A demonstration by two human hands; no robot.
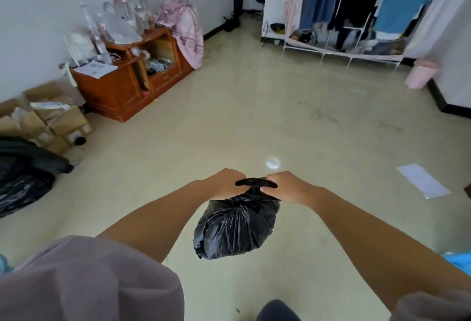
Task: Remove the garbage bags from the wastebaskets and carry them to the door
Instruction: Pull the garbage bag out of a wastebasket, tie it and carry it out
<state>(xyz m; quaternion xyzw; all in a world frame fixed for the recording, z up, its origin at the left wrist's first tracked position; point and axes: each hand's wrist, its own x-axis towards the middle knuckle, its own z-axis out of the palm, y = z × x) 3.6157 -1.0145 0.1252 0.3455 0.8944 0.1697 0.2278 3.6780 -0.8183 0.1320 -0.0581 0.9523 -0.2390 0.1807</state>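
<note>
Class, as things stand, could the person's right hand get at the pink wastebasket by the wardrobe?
Probably not yet. The right hand and left hand both grip the black garbage bag, and the pink wastebasket stands far across bare floor.

Counts around the room

Showing two hands (225,184), two black garbage bags (237,229), one pink wastebasket (420,74), one wooden cabinet (127,83), one paper sheet (423,180).

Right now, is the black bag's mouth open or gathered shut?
Gathered shut: both hands, left and right, pinch the bag's bunched top.
</note>
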